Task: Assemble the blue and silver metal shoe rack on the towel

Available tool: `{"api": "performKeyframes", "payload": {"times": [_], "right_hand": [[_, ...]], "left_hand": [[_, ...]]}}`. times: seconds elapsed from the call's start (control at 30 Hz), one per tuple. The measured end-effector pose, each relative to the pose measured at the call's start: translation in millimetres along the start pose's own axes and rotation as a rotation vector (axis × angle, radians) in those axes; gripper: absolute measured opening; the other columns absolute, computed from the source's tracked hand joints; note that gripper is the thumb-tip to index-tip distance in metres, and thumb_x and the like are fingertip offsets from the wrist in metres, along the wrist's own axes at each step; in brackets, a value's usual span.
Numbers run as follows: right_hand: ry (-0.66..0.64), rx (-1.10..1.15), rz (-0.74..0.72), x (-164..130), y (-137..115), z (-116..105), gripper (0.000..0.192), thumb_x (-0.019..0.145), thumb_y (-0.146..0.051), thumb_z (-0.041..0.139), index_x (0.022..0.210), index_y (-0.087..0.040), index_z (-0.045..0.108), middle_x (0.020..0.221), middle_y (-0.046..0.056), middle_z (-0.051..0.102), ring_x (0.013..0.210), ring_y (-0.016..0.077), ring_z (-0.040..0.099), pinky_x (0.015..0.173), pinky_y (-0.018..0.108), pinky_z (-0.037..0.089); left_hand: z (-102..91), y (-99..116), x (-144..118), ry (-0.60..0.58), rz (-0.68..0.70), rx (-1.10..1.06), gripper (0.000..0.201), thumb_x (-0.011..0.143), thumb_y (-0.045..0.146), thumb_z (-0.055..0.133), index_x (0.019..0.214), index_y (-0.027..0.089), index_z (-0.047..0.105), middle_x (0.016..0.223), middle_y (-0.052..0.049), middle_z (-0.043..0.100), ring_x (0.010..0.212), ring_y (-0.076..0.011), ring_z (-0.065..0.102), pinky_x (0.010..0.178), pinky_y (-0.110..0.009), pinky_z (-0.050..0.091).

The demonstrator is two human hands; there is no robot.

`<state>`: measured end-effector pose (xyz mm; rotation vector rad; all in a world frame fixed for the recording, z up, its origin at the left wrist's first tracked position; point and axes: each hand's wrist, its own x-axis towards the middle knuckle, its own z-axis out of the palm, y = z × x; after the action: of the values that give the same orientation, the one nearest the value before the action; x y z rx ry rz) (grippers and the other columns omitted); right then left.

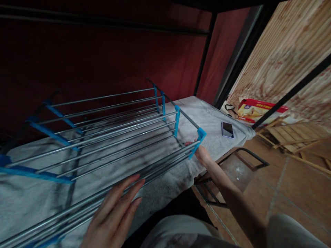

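1. Rack (111, 131) of silver metal rods and blue plastic end brackets lies on a grey-white towel (207, 120) spread over a low bed-like surface, backed by dark red fabric inside a black frame.

2. Left hand (113, 217) rests flat on the near rods of the rack, fingers stretched out and together, its grip open, closing on nothing.

3. Right hand (200, 151) reaches to the rack's near right corner, at the blue corner bracket (201, 135); its fingers are mostly hidden behind the bracket and rods, so whether the grip closes on them cannot be told.

4. Nothing lies on the rack's rods; only the towel shows through them.

5. Phone (228, 130) lies flat on the towel, screen dark, near the bed's far right edge and apart from the rack.

6. Red and yellow box (261, 111) lies on the floor beyond the bed, against a wood-grain wall (289, 58); its contents cannot be seen.

7. Wooden slats (292, 136) rest on the brown tiled floor (284, 186) to the right, with a black metal frame (248, 158) under the bed's edge.
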<state>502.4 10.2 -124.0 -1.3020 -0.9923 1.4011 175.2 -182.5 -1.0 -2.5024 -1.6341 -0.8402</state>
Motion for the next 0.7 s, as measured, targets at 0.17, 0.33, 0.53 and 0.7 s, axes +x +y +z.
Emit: {"api": "performKeyframes", "payload": {"times": [0.17, 0.33, 0.53, 0.7], "right_hand": [[0.088, 0.024, -0.085, -10, -1, 6, 0.068, 0.085, -0.08, 0.04, 0.093, -0.02, 0.071, 0.104, 0.011, 0.075, 0.101, 0.0268, 0.068, 0.094, 0.041, 0.053], [0.057, 0.035, -0.269, -18, -58, 3, 0.069, 0.09, -0.079, 0.035, 0.109, -0.022, 0.068, 0.11, 0.011, 0.073, 0.112, 0.028, 0.066, 0.096, 0.042, 0.053], [0.019, 0.033, -0.321, -22, -82, 1, 0.063, 0.09, -0.073, 0.047, 0.112, -0.019, 0.069, 0.101, 0.01, 0.075, 0.106, 0.0284, 0.068, 0.099, 0.042, 0.052], [0.042, -0.048, -0.346, -18, -76, 2, 0.065, 0.092, -0.073, 0.04, 0.112, -0.018, 0.069, 0.1, 0.009, 0.075, 0.105, 0.0279, 0.068, 0.096, 0.042, 0.053]], "left_hand": [[31.8, 31, 17, 0.025, 0.074, 0.018, 0.065, 0.097, 0.019, 0.05, 0.156, 0.04, 0.03, 0.14, -0.003, 0.062, 0.127, -0.0228, 0.06, 0.104, -0.041, 0.057], [54.8, 59, 75, 0.023, 0.107, 0.075, 0.047, 0.1, 0.024, 0.047, 0.147, 0.026, 0.045, 0.14, -0.01, 0.061, 0.129, -0.0256, 0.057, 0.107, -0.042, 0.051], [84.8, 84, 129, -0.124, 0.134, 0.204, 0.043, 0.1, 0.019, 0.043, 0.142, 0.016, 0.048, 0.129, -0.015, 0.065, 0.117, -0.026, 0.061, 0.101, -0.041, 0.049], [104.7, 86, 150, -0.276, 0.109, 0.236, 0.043, 0.096, 0.007, 0.04, 0.138, 0.015, 0.048, 0.11, -0.012, 0.067, 0.1, -0.022, 0.066, 0.084, -0.035, 0.052]]}}
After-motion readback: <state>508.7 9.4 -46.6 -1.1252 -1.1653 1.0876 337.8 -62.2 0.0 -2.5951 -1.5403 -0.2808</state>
